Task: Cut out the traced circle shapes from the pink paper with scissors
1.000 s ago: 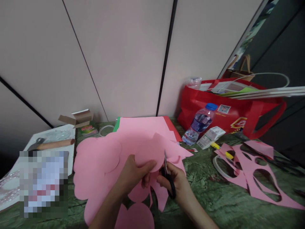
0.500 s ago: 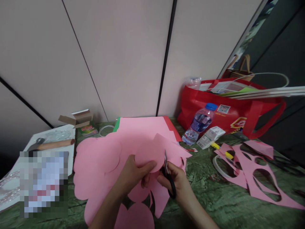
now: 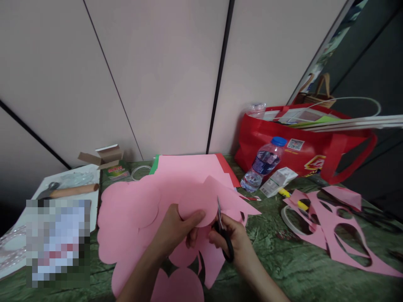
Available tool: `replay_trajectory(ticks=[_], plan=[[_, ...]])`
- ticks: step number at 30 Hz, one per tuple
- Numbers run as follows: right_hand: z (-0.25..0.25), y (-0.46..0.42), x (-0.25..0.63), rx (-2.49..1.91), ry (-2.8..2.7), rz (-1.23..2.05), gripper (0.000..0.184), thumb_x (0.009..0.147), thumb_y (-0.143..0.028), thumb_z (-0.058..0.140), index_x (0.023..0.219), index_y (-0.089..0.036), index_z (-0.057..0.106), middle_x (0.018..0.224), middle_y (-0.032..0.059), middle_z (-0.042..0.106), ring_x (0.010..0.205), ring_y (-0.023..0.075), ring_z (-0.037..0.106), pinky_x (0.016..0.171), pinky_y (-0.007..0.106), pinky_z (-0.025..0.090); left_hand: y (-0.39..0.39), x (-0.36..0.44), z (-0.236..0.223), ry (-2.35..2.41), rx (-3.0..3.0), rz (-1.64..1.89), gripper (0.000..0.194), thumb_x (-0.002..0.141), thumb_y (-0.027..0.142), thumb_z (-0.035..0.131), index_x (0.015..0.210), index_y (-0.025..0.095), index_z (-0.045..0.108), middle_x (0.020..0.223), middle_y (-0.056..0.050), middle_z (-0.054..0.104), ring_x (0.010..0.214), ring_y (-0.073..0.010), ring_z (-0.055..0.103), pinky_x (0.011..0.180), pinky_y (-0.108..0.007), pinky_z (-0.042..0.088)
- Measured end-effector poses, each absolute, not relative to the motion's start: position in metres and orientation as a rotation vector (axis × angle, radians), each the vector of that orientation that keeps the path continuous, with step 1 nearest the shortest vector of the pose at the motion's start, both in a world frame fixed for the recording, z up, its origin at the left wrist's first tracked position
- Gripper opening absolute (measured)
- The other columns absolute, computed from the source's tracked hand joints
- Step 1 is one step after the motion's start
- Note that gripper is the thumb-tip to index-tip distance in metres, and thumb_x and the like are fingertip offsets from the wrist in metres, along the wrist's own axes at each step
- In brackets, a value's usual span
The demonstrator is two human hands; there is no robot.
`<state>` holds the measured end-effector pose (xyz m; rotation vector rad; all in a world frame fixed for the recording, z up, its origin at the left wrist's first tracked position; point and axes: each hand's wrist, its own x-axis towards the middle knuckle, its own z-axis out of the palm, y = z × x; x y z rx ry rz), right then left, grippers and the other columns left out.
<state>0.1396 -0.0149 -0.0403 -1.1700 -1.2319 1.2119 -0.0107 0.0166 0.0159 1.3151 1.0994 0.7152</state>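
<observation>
Between the thumb and fingers of my left hand point(image 3: 181, 228) is a pink paper sheet point(image 3: 197, 201) with a rounded, partly cut edge. My right hand point(image 3: 233, 235) is closed around black-handled scissors point(image 3: 225, 239). Their blades point up and away from me, at the right edge of the rounded part. A pointed strip of the same paper point(image 3: 241, 201) sticks out to the right of the blades. Beneath and left of my hands lie several overlapping pink paper circles point(image 3: 126, 205); my forearms hide some of them.
Pink offcuts with round holes point(image 3: 333, 235) and a tape roll point(image 3: 291, 222) lie at right. Behind them stand a water bottle point(image 3: 264, 163), a small white box point(image 3: 278, 181) and a red bag point(image 3: 315, 147). An open carton point(image 3: 116, 167) and a wooden-handled tool point(image 3: 75, 190) are at left.
The pointed strip right of the blades has swung slightly down and further right. My hands and the scissors have barely moved.
</observation>
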Motion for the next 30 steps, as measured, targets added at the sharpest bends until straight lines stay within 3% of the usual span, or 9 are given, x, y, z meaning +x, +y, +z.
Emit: replay_trajectory(ticks=[30], plan=[[-0.028,-0.015,0.136,-1.155,-1.113,1.292,0.03,0.056,-0.041,0.073,0.059,-0.017,0.054,0.038,-0.0058,0.048,0.032,0.0094,0.043,0.031,0.02,0.036,0.019,-0.01,0.02,1.104,1.304,0.767,0.05,0.077,0.04,0.053,0.033,0.017,0.048,0.029,0.001,0.045,0.03,-0.0097,0.042,0.038,-0.023,0.032]])
